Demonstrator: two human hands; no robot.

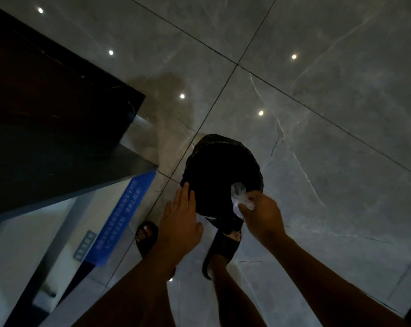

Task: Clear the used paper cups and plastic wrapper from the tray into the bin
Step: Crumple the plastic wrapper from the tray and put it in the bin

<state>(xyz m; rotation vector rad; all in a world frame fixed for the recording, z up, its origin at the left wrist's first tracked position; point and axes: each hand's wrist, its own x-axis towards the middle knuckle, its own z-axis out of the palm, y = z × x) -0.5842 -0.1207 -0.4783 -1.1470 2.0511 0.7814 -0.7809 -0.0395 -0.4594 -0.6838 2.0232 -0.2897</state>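
Grey marble floor tiles (317, 67) fill most of your view, dotted with reflected ceiling lights. At left a dark counter (46, 114) juts in, its far end cut off by the frame, with a blue sign (124, 215) below it whose lettering is too blurred to read. Your bin (221, 175), lined with a black bag, stands on the floor just ahead of your sandalled feet; its inside is too dark to make out. Your left hand (178, 218) is flat and spread wide, fingertips touching the bin's near rim. Your right hand (261, 213) pinches what looks like the crumpled plastic wrapper (238, 197) over the opening.
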